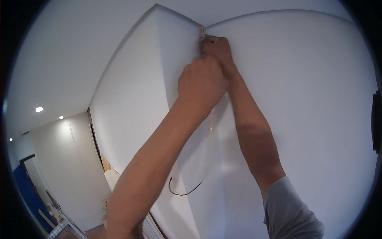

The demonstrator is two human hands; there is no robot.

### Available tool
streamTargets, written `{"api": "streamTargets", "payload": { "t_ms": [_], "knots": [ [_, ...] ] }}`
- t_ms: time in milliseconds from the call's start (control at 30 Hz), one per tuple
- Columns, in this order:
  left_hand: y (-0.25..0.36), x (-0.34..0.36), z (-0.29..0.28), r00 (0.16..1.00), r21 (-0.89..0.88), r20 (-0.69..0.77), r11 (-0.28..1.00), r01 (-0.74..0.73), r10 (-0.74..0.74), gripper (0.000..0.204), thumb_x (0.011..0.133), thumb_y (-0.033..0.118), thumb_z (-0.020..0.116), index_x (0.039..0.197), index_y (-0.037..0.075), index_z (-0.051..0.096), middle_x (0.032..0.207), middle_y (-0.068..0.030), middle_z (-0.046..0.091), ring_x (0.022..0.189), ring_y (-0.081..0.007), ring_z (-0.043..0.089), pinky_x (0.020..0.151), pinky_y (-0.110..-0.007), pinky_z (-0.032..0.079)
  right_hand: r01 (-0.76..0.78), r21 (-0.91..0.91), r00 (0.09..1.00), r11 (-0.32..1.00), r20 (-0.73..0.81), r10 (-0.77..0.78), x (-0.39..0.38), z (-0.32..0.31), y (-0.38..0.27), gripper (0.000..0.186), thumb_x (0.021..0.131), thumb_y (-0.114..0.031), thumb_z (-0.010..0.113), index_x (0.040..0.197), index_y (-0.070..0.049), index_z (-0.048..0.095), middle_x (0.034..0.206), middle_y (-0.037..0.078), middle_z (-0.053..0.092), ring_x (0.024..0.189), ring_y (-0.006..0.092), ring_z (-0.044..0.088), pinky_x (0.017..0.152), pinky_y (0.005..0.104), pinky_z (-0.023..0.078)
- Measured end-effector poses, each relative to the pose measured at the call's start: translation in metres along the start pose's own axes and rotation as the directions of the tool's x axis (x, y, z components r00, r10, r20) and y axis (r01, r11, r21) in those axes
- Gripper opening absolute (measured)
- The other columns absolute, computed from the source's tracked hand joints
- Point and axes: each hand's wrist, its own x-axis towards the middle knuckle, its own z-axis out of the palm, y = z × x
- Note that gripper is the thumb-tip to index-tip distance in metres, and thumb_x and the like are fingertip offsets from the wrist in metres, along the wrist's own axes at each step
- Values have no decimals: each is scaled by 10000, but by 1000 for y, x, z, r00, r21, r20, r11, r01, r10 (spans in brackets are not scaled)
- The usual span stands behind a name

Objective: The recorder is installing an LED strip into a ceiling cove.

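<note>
My right hand (217, 49) is raised to the inner corner of a white wall (306, 99) just below the ceiling groove, its fingers pinched at the top of a narrow pale strip (201, 30). Below it and overlapping it, my left hand (201, 79) is closed, knuckles upward; whatever its fingers hold is hidden. The strip's thin length (211, 131) hangs down behind my left forearm, and a dark wire (185, 194) loops at its lower end against the wall.
An outer wall edge runs down left of my hands. Farther left are ceiling downlights (39, 109), pale panels (63, 167), stacked white trim boards (112, 179), a blue door-like panel (26, 195) and a metal ladder-like frame (67, 227) at the lower edge.
</note>
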Motion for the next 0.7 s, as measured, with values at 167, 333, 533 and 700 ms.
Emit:
{"api": "streamTargets", "payload": {
  "t_ms": [167,333,533,700],
  "knots": [
    [6,23,47,930,-653,-124,734,186,-346,321,840,110,549,1024,-131,653,891,-309,678,791,-364,696,726,-447,550,66,-347,995,935,89,-37,10,-33,-16,326,895,-292,616,1003,-20,759,902,223,735,861,371,716,824,443,555],
    [3,42,90,772,-967,77,142,212,-631,324,915,97,487,1105,-123,630,920,-192,676,723,-233,615,654,-375,503,150,-539,954,829,300,23,6,-35,-52,362,869,-352,681,925,-1,753,737,116,683,667,222,628,672,364,503],
    [32,49,87,818,-954,218,-292,65,-532,320,994,168,456,1152,-76,589,995,-207,668,888,-305,672,780,-418,527,294,-739,938,606,345,-36,29,-41,-40,319,832,-362,692,909,-63,772,807,97,734,746,245,684,755,378,536],
    [44,49,85,855,-722,308,-687,-76,-418,245,1055,192,402,1061,9,564,826,-85,592,648,-161,587,542,-325,471,329,-787,925,522,381,-8,29,-45,-49,300,802,-317,669,894,-48,766,913,158,731,857,310,706,817,412,555]
  ]
}}
